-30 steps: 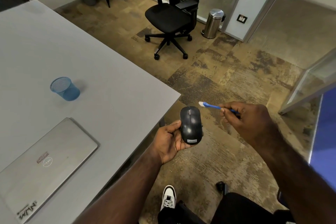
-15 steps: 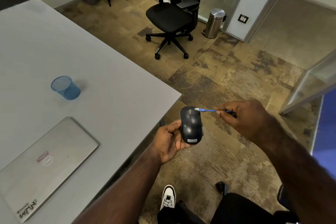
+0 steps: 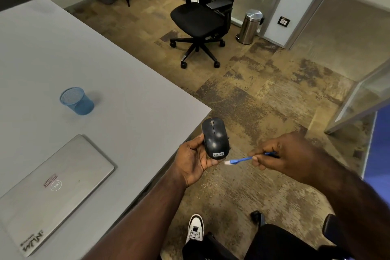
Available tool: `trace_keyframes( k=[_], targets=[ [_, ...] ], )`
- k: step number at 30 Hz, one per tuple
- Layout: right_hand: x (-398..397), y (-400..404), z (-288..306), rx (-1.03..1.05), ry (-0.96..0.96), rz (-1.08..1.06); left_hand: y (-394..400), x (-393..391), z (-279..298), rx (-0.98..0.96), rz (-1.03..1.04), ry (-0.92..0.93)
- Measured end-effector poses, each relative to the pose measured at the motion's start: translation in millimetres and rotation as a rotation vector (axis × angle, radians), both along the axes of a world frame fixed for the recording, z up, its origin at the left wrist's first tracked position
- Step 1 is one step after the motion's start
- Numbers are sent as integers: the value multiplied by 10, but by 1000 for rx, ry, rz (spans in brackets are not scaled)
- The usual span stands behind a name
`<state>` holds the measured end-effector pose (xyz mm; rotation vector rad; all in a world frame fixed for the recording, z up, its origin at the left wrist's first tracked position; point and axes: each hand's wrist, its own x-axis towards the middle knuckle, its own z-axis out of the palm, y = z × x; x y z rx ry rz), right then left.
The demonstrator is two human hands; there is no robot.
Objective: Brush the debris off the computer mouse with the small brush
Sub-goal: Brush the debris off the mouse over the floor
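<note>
Glossy oval mouse (image 3: 215, 138), bristled brush (image 3: 240, 160)

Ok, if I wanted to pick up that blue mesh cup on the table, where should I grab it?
Grip the blue mesh cup around its side wall, coming from above: it stands upright and apart on the grey table, tapering below its rim.

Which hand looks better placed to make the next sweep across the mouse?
The right hand, probably. It pinches the small brush, whose white bristles sit just beside the near end of the mouse. The left hand is busy cradling the mouse over the floor, so it can only steady it.
</note>
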<state>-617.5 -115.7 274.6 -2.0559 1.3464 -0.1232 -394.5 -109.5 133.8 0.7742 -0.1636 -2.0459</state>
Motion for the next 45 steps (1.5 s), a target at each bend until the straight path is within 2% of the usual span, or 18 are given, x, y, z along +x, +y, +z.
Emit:
trace_keyframes(
  k=[2, 6, 8, 11, 14, 18, 23, 28, 33, 39, 45],
  targets=[
    [-17, 9, 18, 7, -56, -30, -15, 3, -23, 2, 5, -86],
    [29, -29, 19, -271, -140, -185, -15, -33, -29, 4, 26, -224],
    [122, -3, -7, -322, -91, -173, 0, -71, -6, -21, 13, -258],
    [243, 74, -43, -254, 63, -84, 14, -119, 56, -52, -6, -294],
    [278, 90, 24, -126, 137, 28, 23, -105, 65, -75, -13, -305],
    [244, 18, 54, -121, 68, -51, 34, -97, 95, -92, -36, -318],
    [289, -56, -14, -118, 100, -118, 36, -147, 126, -83, -67, -320],
    [317, -117, 17, -213, -80, -328, 77, -140, 148, -113, -95, -331],
    [373, -124, 55, -77, -64, -285, 117, -151, 180, -153, -116, -348],
    [327, -219, 11, -213, -69, -387, 124, -153, 161, -143, -121, -303],
    [270, -188, 50, 28, -37, -191, 110, -128, 149, -149, -109, -300]
  ],
)
